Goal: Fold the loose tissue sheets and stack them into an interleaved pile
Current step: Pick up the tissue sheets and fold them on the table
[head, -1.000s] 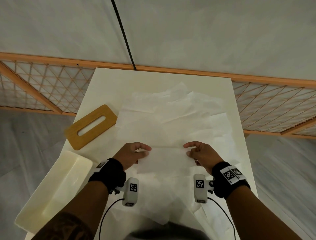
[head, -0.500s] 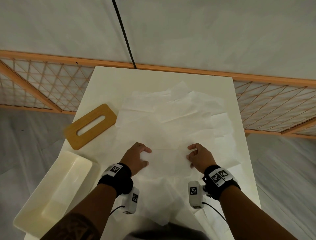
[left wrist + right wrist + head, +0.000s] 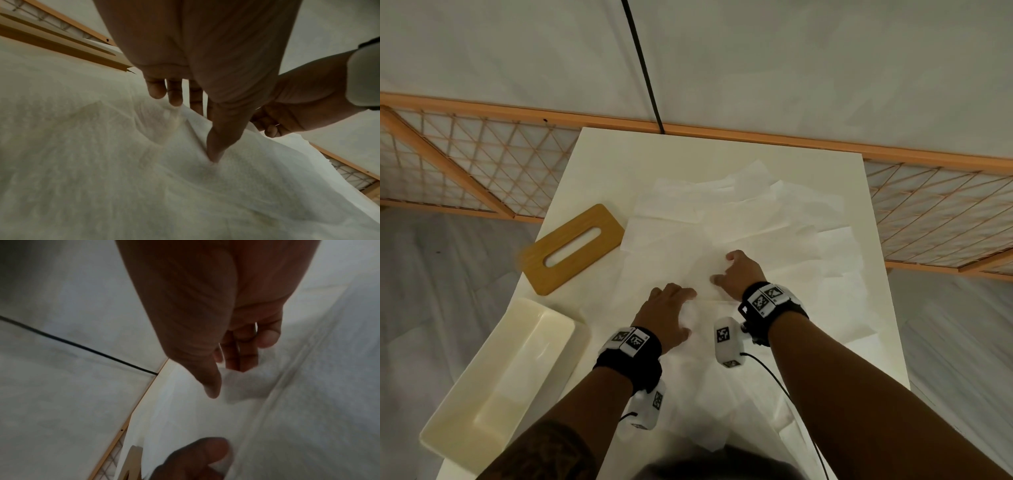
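The table [image 3: 599, 161] is spread almost edge to edge with loose tissue sheets [image 3: 739, 219], overlapping flat so each can be reached and folded in place. A cream tray [image 3: 465, 428] sits at the near left corner, and a wooden slotted lid [image 3: 585, 253] lies beyond it, likely set aside to leave the working space free. In the middle lies the sheet being worked [image 3: 702, 308]. The left hand [image 3: 666, 317] rests on it with fingers straight, thumb tip pressing down, pinning it. The right hand [image 3: 739, 274], just beyond, has loosely bent fingers touching tissue; whether it pinches an edge I cannot tell.
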{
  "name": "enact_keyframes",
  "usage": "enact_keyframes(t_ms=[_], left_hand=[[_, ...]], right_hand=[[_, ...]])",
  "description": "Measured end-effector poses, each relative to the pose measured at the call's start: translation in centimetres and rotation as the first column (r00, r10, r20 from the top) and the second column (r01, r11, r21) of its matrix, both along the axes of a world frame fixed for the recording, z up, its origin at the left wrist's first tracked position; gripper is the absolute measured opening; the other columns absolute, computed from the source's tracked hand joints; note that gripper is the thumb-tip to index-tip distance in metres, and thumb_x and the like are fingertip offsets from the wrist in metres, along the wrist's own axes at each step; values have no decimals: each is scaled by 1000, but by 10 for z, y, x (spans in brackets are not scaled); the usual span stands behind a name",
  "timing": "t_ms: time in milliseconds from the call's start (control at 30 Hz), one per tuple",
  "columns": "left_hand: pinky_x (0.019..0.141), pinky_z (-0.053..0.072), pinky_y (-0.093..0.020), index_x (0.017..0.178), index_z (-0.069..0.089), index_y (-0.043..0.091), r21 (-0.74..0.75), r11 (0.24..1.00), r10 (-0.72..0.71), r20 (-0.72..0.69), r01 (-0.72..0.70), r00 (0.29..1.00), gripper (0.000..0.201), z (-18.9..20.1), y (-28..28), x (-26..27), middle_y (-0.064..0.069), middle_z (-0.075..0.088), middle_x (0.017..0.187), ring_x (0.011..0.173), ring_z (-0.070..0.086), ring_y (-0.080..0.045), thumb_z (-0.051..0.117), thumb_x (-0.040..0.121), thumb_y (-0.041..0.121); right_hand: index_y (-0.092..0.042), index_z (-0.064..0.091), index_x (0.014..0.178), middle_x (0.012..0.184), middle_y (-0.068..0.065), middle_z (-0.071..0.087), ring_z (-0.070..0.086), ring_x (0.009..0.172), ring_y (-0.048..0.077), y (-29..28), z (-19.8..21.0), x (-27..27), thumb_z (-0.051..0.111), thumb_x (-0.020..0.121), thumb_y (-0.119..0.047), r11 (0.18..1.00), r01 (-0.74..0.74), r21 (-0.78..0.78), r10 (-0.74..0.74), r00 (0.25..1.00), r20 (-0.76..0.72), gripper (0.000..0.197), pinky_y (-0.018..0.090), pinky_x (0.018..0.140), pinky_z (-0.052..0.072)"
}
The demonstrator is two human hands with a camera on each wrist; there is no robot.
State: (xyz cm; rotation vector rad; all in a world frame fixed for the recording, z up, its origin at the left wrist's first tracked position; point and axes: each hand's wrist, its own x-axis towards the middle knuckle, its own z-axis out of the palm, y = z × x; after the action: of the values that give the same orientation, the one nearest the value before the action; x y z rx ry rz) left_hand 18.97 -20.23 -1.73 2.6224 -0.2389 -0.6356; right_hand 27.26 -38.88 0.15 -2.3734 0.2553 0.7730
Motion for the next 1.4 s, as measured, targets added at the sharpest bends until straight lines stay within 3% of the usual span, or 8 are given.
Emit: enact_keyframes(t_ms=[133, 267, 500, 833, 1000, 1167, 1267, 1400], left_hand=[[98, 37, -40, 136, 47, 36, 122, 992, -29, -4, 30, 1000, 62, 6, -7, 5, 8, 43, 133, 120, 37, -27, 69, 78, 42], [97, 31, -43, 120, 52, 38, 169, 985, -23, -31, 28, 999, 38, 14, -16, 15, 12, 50, 122, 120, 35, -25, 61, 85, 52], [92, 29, -43, 113, 57, 35, 247, 961, -113, -71, 127, 991, 20, 15, -27, 22, 7, 48, 121, 118, 33, -26, 57, 93, 37], [94, 30, -41, 119, 56, 35, 231, 967, -95, -71, 109, 993, 25, 13, -29, 17, 7, 47, 125, 122, 34, -25, 54, 95, 39], [99, 36, -42, 115, 57, 31, 10, 972, 234, -63, -233, 970, 43, 16, -18, 26, 4, 51, 123, 119, 43, -24, 51, 90, 66], [104, 36, -33, 135, 52, 19, -497, 575, 578, -316, -650, 753, 69, 36, -7, 49, 4, 55, 131, 121, 50, -16, 52, 89, 71], [112, 30, -37, 143, 47, 24, -595, 385, 449, -547, -705, 707, 91, 43, -5, 54, 7, 52, 142, 135, 42, -14, 67, 71, 76], [117, 31, -41, 125, 58, 20, -593, 234, 295, -712, -770, 638, 71, 40, -16, 49, -3, 64, 132, 128, 53, -25, 83, 60, 38]], right_hand=[[-16, 66, 99, 115, 6, 65, 60, 108, 23, 2, 2, 5, 77, 86, -30, 997, -39, -70, 40, 999, 7, 23, 27, 89, 45], [-22, 40, 64, 75, -4, 51, 49, 81, 19, -2, 3, 3, 72, 89, -28, 998, -43, -35, 45, 996, 73, 42, 25, 66, 36], [-14, 65, 106, 101, 0, 67, 62, 94, 22, -15, 6, -3, 75, 87, -32, 992, 32, 125, -45, 994, 102, 28, 31, 81, 49], [-13, 66, 106, 88, 4, 69, 67, 85, 26, -40, 6, -17, 80, 79, -18, 925, 168, 341, -202, 977, 65, 31, 43, 84, 57], [-9, 65, 115, 98, 9, 73, 71, 93, 28, -45, 25, -14, 60, 76, -8, 596, 380, 708, -451, 887, -96, 39, 40, 82, 60], [4, 62, 87, 79, 18, 55, 55, 69, 35, -53, 48, -11, 61, 67, -12, 568, 390, 724, -432, 891, -140, 26, 35, 64, 47], [-8, 46, 64, 63, 9, 33, 28, 58, 29, -59, 59, -11, 59, 64, -16, 569, 406, 715, -428, 889, -164, 16, 35, 57, 25], [-5, 58, 83, 78, 18, 46, 44, 68, 35, -72, 64, -15, 66, 77, -28, 599, 414, 686, -379, 901, -212, 25, 44, 66, 39]])
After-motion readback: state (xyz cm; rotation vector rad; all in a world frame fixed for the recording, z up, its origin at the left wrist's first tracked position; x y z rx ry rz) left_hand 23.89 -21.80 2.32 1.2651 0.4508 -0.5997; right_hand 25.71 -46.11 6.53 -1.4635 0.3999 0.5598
